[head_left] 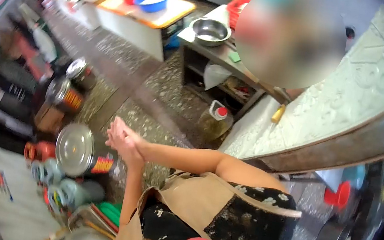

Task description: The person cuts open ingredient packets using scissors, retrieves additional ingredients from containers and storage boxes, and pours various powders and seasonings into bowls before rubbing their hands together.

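Observation:
My left hand (127, 151) and my right hand (133, 136) meet in front of my body, pressed against each other above the floor. Their fingers look mostly stretched out and partly overlap, so the surfaces between the palms are hidden. No object shows in either hand. Closest below them stands a large tin with a round silvery lid (74, 149) and a red and yellow label. A beige apron (195, 195) covers my black flowered clothing.
A white-dusted worktop (294, 130) with a yellow-handled tool (278, 114) lies to the right. An oil jug (215, 121) stands on the floor. Beyond are a steel bowl (210, 32) and a blue basin (153, 0). Gas cylinders (75, 194) stand at lower left. A blurred area hides the upper right.

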Motion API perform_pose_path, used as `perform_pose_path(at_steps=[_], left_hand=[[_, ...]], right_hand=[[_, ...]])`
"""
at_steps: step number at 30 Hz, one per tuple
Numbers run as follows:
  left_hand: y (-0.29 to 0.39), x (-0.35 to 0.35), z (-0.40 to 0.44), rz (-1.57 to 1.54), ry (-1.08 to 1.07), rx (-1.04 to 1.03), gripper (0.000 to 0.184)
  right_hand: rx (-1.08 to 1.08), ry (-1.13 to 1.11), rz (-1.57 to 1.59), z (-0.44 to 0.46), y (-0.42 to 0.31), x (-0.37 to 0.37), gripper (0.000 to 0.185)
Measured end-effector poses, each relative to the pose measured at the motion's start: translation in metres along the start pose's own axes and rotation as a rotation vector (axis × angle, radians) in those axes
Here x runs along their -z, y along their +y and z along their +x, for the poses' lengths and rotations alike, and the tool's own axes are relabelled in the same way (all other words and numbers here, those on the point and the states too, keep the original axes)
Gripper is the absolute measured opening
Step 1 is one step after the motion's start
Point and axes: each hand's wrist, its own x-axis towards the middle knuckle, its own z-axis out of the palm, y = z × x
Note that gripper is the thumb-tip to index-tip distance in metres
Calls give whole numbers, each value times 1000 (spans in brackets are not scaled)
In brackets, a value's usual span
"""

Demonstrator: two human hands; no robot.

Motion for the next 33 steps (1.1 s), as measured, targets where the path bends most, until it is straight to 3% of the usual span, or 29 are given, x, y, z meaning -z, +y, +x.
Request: perform_pose_path(at_steps=[1,3,4,5,7,8,9,10,11,12,13,15,16,17,20,23,24,25,29,33], left_hand=[[-7,-13,12,-47,-26,-38,64],[-16,-34,35,-640,40,353,55],[-4,-25,54,-610,-74,511,56],[4,-25,73,-500,-45,431,61],[-19,-36,97,-405,-5,210,60],[-26,-51,106,-415,-25,209,60],[-31,-74,111,-588,-42,309,59],[-41,-94,118,-759,-61,417,59],[-51,-113,115,-1110,-270,397,58],[-47,-120,121,-1113,-274,405,58],[-40,-129,130,-1096,-310,460,56],[-39,-135,146,-1050,-382,576,51],[-35,-140,156,-1252,-427,739,52],[-36,-134,166,-1130,-441,838,57],[-67,-121,201,-1071,-492,949,62],[-98,-117,223,-1149,-535,1112,62],[-115,-126,219,-1306,-522,1142,59],[-117,-126,215,-1613,-597,989,55],[-111,-140,216,-1617,-696,1018,49],[-115,-165,203,-1668,-876,1123,47]], right_hand=[[95,-160,38,23,6,25,54],[-52,-24,1,33,-24,36,63],[17,-108,-117,39,-40,48,69],[38,-82,-116,44,-52,57,69],[212,344,-178,48,-89,56,64],[336,335,-181,51,-103,58,61],[344,348,-182,54,-104,62,61],[472,343,-497,64,-98,63,58],[586,329,-811,73,-93,64,55],[648,342,-463,69,-103,50,51],[628,400,-666,77,-113,61,53],[688,462,-493,82,-118,63,55],[731,544,-688,79,-126,76,56],[759,627,-891,81,-130,87,58],[843,815,-1099,98,-140,81,62],[839,821,-1306,131,-133,73,58],[860,779,-1361,145,-127,72,58],[881,745,-1416,156,-120,70,58],[817,827,-1455,165,-121,68,63],[864,1052,-1395,125,-129,62,60]])
